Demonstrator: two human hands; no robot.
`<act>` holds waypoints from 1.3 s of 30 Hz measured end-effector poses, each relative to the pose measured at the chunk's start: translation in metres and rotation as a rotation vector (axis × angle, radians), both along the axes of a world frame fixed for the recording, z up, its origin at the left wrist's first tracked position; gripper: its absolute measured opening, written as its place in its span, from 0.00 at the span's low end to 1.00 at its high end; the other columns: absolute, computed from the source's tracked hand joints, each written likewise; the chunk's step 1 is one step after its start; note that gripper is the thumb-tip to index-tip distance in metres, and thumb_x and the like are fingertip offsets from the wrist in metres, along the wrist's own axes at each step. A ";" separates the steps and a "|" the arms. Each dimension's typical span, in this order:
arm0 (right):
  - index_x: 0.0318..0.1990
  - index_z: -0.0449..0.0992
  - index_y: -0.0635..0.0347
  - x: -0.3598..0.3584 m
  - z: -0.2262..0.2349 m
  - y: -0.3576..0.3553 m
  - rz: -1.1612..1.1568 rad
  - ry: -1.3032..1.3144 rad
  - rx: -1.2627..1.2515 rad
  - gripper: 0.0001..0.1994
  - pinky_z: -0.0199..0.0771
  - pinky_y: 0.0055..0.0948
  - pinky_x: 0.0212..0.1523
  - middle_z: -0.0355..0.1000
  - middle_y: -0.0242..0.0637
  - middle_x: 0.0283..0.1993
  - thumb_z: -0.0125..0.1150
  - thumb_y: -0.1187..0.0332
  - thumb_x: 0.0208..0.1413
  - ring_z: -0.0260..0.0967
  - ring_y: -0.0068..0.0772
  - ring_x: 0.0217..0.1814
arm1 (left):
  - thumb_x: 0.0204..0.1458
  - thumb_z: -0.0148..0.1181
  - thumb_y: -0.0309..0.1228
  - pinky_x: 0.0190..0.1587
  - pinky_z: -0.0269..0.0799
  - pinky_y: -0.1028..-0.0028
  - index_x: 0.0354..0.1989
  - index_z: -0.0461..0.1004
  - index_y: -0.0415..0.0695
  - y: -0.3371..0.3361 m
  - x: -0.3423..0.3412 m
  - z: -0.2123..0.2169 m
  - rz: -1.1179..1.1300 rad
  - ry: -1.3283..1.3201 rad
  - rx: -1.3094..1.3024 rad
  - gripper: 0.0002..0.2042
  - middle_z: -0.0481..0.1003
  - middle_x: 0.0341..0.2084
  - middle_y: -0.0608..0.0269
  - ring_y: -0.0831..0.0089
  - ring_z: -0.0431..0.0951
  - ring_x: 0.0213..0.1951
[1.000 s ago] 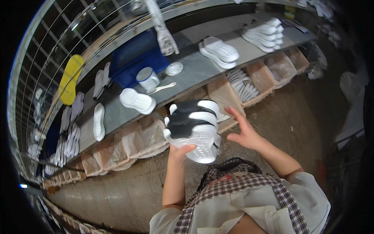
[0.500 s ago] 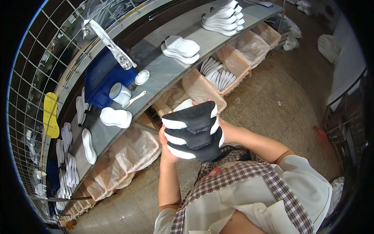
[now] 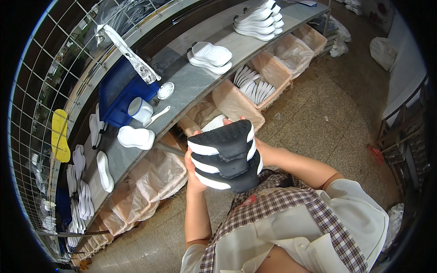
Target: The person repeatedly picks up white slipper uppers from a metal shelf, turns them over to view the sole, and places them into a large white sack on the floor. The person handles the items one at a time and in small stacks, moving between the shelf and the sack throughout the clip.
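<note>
A stack of black-and-white shoe soles [image 3: 227, 157] is held up in front of my apron. My left hand [image 3: 193, 175] grips its left edge, with the fingers wrapped round the far side. From the right, my right hand [image 3: 261, 148] clasps the same stack, mostly hidden behind it; a few fingertips show over the far edge. The black heel ends face me, and white rims show at both sides. Just beyond the stack, white soles lie in a lined bin [image 3: 241, 107], partly covered by my hands.
A long grey bench [image 3: 175, 102] curves across the left, bearing white soles [image 3: 209, 54], a blue bin [image 3: 123, 95], a white mug [image 3: 140, 109] and a brush [image 3: 158, 115]. Lined bins [image 3: 154, 177] stand beneath it. Wire mesh [image 3: 43, 54] rises behind, with a yellow insole [image 3: 60, 136] on it.
The stack has tipped slightly in my hands, so a little more of the top sole's dotted black surface shows. Both hands keep their hold.
</note>
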State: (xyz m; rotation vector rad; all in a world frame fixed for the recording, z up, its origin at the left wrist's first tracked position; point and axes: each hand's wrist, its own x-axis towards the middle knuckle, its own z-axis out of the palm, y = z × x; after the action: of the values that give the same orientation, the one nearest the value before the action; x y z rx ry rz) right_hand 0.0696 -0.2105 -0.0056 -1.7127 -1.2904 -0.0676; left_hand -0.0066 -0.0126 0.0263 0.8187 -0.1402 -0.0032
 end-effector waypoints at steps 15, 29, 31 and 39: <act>0.53 0.70 0.62 -0.009 0.074 -0.011 0.079 0.059 0.518 0.21 0.62 0.30 0.58 0.65 0.39 0.57 0.61 0.70 0.50 0.65 0.33 0.56 | 0.35 0.68 0.24 0.60 0.52 0.52 0.61 0.52 0.56 -0.017 -0.015 0.021 0.585 -0.618 1.324 0.42 0.47 0.63 0.40 0.43 0.52 0.63; 0.68 0.42 0.64 -0.009 0.053 -0.006 -0.093 0.143 0.101 0.58 0.59 0.40 0.56 0.61 0.51 0.57 0.56 0.30 0.37 0.58 0.48 0.55 | 0.35 0.68 0.31 0.51 0.69 0.65 0.58 0.57 0.34 0.017 -0.020 0.011 0.241 -0.164 0.459 0.38 0.68 0.49 0.52 0.58 0.72 0.49; 0.67 0.46 0.63 -0.002 0.064 -0.009 -0.068 0.014 0.037 0.54 0.58 0.40 0.55 0.63 0.49 0.54 0.48 0.28 0.41 0.57 0.47 0.53 | 0.36 0.65 0.29 0.48 0.72 0.66 0.55 0.60 0.31 0.023 -0.019 0.002 0.195 -0.099 0.178 0.34 0.71 0.45 0.49 0.60 0.75 0.45; 0.67 0.48 0.63 0.001 0.095 0.000 0.153 0.150 0.162 0.35 0.52 0.36 0.62 0.60 0.46 0.60 0.43 0.47 0.61 0.55 0.42 0.62 | 0.51 0.54 0.47 0.56 0.67 0.60 0.61 0.54 0.32 0.018 -0.006 -0.023 -0.004 -0.122 -0.065 0.36 0.65 0.55 0.45 0.54 0.69 0.54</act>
State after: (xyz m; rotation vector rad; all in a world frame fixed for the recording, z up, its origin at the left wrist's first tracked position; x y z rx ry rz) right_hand 0.0702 -0.2104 0.0896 -1.4499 -1.2647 0.0434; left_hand -0.0124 0.0053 0.0033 0.7535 -0.2558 0.0470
